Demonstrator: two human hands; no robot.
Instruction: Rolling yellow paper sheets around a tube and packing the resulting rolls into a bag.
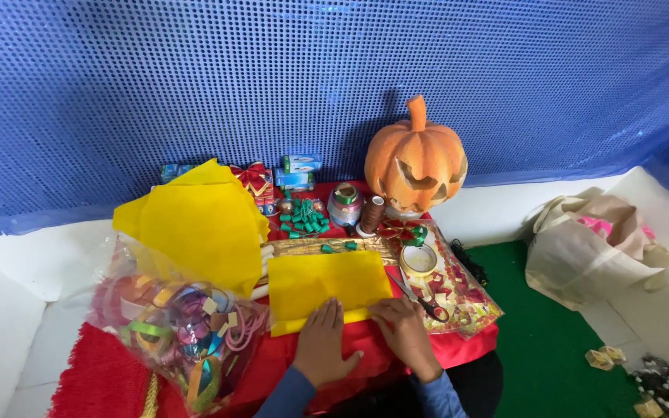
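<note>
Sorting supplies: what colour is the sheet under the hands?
Yellow; the sheet shows best in the head view.

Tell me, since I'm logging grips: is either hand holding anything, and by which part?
Neither grips anything. Left hand and right hand lie flat, fingers pressing the near edge of the yellow felt sheet.

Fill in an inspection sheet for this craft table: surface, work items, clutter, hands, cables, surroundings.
Surface: low table under a red cloth, crowded.
Work items: folded yellow sheet, flat at the near edge; both hands rest on its front edge.
Clutter: scissors, tape roll, thread spool, green clips, yellow sheet stack, bag of ribbons, pumpkin.
Hands: left hand and right hand open, palms down.
Cables: nothing seen.
Surroundings: blue curtain, cloth bag, green mat.
</note>
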